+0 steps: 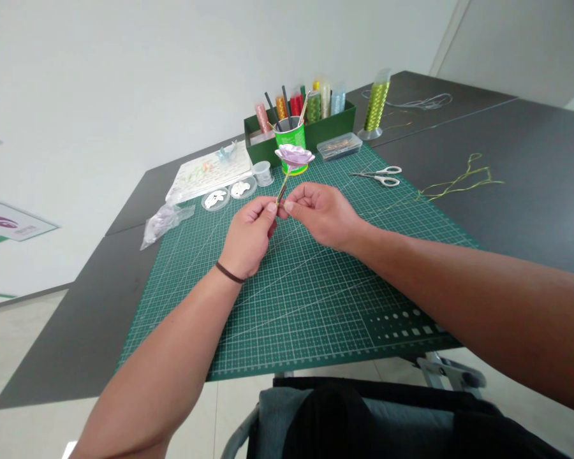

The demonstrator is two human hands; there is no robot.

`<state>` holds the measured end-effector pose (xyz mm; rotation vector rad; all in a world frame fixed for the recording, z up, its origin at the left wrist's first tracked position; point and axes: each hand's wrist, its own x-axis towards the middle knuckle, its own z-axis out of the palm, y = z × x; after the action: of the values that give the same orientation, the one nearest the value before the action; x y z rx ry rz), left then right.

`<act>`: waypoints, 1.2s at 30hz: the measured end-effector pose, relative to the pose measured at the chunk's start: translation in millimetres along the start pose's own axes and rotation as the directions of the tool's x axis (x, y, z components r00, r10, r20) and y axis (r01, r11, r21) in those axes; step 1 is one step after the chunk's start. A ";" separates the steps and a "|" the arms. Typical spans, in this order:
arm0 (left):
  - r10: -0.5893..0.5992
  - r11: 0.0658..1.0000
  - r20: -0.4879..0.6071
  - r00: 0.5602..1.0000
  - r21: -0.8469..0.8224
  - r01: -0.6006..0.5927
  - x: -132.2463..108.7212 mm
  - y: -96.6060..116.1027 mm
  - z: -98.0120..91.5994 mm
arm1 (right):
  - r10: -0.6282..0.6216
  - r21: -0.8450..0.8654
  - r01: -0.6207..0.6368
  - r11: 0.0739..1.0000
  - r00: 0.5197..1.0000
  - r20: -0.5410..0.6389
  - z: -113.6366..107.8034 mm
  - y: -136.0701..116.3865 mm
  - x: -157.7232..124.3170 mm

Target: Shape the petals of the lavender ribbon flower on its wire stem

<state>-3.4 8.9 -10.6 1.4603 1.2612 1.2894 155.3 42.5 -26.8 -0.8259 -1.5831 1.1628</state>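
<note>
Head view: lilac flower (294,156) held up over the green cutting mat (277,312), bloom on top, overlapping the green cup (289,136) behind it. Left hand (249,236) has the stem (284,185) pinched between thumb and fingers near its lower end. Right hand (324,213) just beside, thumb and forefinger closed together; can't tell what's between them. Scissors (385,181) lie beyond right hand, dark green box (332,125) behind cup.

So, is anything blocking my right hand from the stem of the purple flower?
Nothing visible does: the left hand pinches the stem, and the right hand is right beside it. The green cup stands beyond the purple flower, not between.
</note>
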 end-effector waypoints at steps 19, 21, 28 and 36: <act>0.003 0.999 -0.071 0.997 0.048 0.000 4.0 -5.7 -2.7 | -0.032 -0.047 0.033 0.998 0.999 0.008 -1.4 -1.2 0.7; 0.002 0.998 -0.075 0.997 0.057 0.002 3.5 -5.7 -2.9 | -0.040 -0.051 0.040 0.998 0.999 0.008 -1.9 -1.2 0.4; 0.044 0.993 -0.069 0.997 0.116 -0.036 2.9 -6.5 -3.7 | -0.024 -0.042 0.024 0.999 1.000 0.008 -1.3 -2.0 0.3; 0.049 0.995 -0.012 0.999 0.090 -0.047 2.9 -4.5 -3.1 | -0.043 -0.018 0.043 0.999 0.999 0.020 -1.1 -1.0 0.5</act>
<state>-7.2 12.4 -13.8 1.5556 1.3149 1.2910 156.1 43.0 -25.6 -0.7911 -1.6225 1.1300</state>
